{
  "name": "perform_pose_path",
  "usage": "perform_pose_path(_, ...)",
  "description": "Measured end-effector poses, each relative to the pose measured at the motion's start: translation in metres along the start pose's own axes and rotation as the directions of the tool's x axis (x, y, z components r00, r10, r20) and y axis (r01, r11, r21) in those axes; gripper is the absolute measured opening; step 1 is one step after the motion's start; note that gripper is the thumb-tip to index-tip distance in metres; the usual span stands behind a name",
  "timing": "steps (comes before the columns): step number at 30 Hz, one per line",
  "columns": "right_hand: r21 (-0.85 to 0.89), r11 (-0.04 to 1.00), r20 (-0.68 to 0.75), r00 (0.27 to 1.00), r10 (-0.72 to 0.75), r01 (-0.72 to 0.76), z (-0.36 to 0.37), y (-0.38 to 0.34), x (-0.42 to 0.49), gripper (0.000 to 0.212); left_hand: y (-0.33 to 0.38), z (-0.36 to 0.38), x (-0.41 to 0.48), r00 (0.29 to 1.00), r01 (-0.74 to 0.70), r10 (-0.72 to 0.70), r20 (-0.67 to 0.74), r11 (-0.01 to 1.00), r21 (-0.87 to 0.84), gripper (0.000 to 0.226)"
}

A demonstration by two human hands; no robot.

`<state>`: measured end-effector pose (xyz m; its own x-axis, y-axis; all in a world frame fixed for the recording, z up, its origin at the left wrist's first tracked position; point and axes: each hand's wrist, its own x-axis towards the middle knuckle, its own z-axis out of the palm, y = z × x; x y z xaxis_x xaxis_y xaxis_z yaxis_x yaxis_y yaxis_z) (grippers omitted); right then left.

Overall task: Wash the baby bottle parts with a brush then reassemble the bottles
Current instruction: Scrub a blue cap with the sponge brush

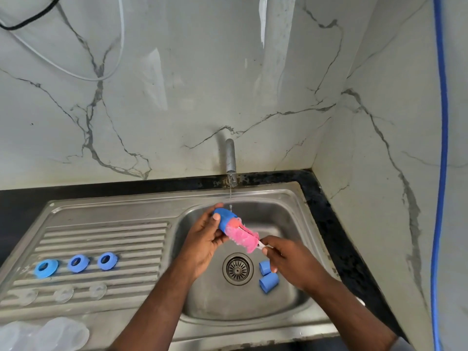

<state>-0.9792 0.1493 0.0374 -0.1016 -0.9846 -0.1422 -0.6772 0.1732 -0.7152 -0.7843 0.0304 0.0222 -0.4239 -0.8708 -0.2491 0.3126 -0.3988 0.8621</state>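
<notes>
- A glossy white wall (202,84), veined in grey like marble, catches pale streaks of light.
- A matching side wall (379,148) meets it in a corner on the right.
- A black speckled worktop (329,224) frames a steel sink (114,206) with a ribbed drainboard on its left.
- A steel tap (230,155) juts from the back wall, running a thin stream.
- A blue cord (442,122) hangs down the side wall.
- A black cable (30,19) and a white cable (76,74) loop at upper left.

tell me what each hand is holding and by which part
The left hand grips a blue bottle cap around its closed end. The right hand pinches the white handle of the pink bottle brush, which is pushed into the cap's open end.
</notes>
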Motion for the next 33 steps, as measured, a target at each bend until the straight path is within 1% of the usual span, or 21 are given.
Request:
perform_pose_path(2, -0.259, 0.966, -0.014, 1.0, -0.025, 0.02, -0.008, -0.005, 0.0, 0.02, -0.003, -0.007, -0.001, 0.999, 0.032, -0.036, 0.024, 0.989, 0.147, 0.026)
perform_pose_path(3, -0.401, 0.915, -0.028, 0.998, -0.056, 0.04, -0.011, -0.008, 0.0, 0.025, -0.006, -0.009, -0.002, 0.998, 0.057, -0.062, 0.023, 0.98, 0.193, 0.025)
perform_pose_path(4, -0.516, 0.855, -0.042, 0.995, -0.091, 0.056, -0.011, -0.012, 0.001, 0.029, -0.008, -0.011, -0.002, 0.996, 0.084, -0.09, 0.018, 0.973, 0.215, 0.024)
perform_pose_path(5, -0.594, 0.801, -0.055, 0.99, -0.131, 0.073, -0.01, -0.018, 0.001, 0.032, -0.011, -0.013, -0.002, 0.993, 0.108, -0.114, 0.016, 0.972, 0.21, 0.023)
perform_pose_path(6, -0.636, 0.766, -0.058, 0.985, -0.16, 0.087, -0.008, -0.022, 0.001, 0.033, -0.013, -0.012, -0.003, 0.991, 0.126, -0.132, 0.016, 0.974, 0.189, 0.023)
perform_pose_path(7, -0.65, 0.753, -0.058, 0.981, -0.183, 0.102, -0.005, -0.026, 0.001, 0.034, -0.013, -0.012, -0.003, 0.99, 0.136, -0.14, 0.015, 0.977, 0.166, 0.021)
perform_pose_path(8, -0.627, 0.771, -0.069, 0.977, -0.202, 0.115, -0.001, -0.028, 0.002, 0.033, -0.012, -0.012, -0.003, 0.99, 0.137, -0.14, 0.01, 0.979, 0.148, 0.02)
perform_pose_path(10, -0.514, 0.847, -0.117, 0.967, -0.226, 0.136, 0.008, -0.027, 0.002, 0.031, -0.011, -0.016, -0.002, 0.991, 0.13, -0.13, -0.005, 0.984, 0.119, 0.019)
perform_pose_path(11, -0.499, 0.856, -0.136, 0.963, -0.231, 0.135, 0.01, -0.025, 0.001, 0.029, -0.009, -0.018, -0.001, 0.992, 0.122, -0.123, -0.002, 0.987, 0.102, 0.02)
perform_pose_path(14, -0.585, 0.811, -0.275, 0.933, -0.232, 0.03, 0.009, -0.021, 0.006, 0.03, -0.001, -0.018, 0.004, 0.996, 0.079, -0.081, 0.035, 0.995, 0.063, 0.022)
perform_pose_path(17, -0.642, 0.765, -0.363, 0.9, -0.242, -0.053, 0.003, -0.033, 0.016, 0.014, 0.009, -0.015, 0.009, 0.999, 0.013, -0.014, 0.046, 1.0, 0.012, 0.025)
perform_pose_path(18, -0.637, 0.768, -0.366, 0.903, -0.226, -0.066, 0.001, -0.037, 0.018, 0.014, 0.013, -0.014, 0.01, 0.999, 0.001, -0.001, 0.052, 1.0, -0.003, 0.029)
perform_pose_path(20, -0.654, 0.754, -0.319, 0.928, -0.191, -0.07, 0.004, -0.044, 0.018, 0.022, 0.015, -0.015, 0.008, 0.999, 0.004, -0.002, 0.049, 0.999, -0.038, 0.033)
perform_pose_path(23, -0.62, 0.784, -0.249, 0.951, -0.185, -0.01, 0.008, -0.049, 0.014, 0.021, 0.017, -0.015, 0.009, 0.999, 0.003, 0.0, 0.032, 0.994, -0.107, 0.028)
perform_pose_path(25, -0.605, 0.796, -0.226, 0.954, -0.196, 0.02, 0.007, -0.052, 0.016, 0.024, 0.019, -0.012, 0.012, 1.0, -0.018, 0.02, 0.018, 0.996, -0.087, 0.031)
perform_pose_path(28, -0.622, 0.781, -0.217, 0.949, -0.231, 0.048, 0.009, -0.057, 0.018, 0.016, 0.019, -0.009, 0.015, 0.999, -0.041, 0.039, -0.03, 0.997, -0.063, 0.038)
perform_pose_path(29, -0.65, 0.76, -0.214, 0.952, -0.219, 0.029, 0.012, -0.06, 0.019, 0.014, 0.018, -0.011, 0.016, 0.999, -0.034, 0.032, -0.033, 0.997, -0.074, 0.039)
perform_pose_path(31, -0.694, 0.718, -0.224, 0.963, -0.148, -0.051, 0.018, -0.063, 0.022, 0.016, 0.018, -0.014, 0.016, 1.0, 0.012, -0.013, -0.014, 0.994, -0.106, 0.041)
perform_pose_path(33, -0.679, 0.725, -0.257, 0.963, -0.083, -0.119, 0.021, -0.065, 0.024, 0.016, 0.017, -0.015, 0.017, 0.999, 0.051, -0.052, 0.001, 0.988, -0.144, 0.04)
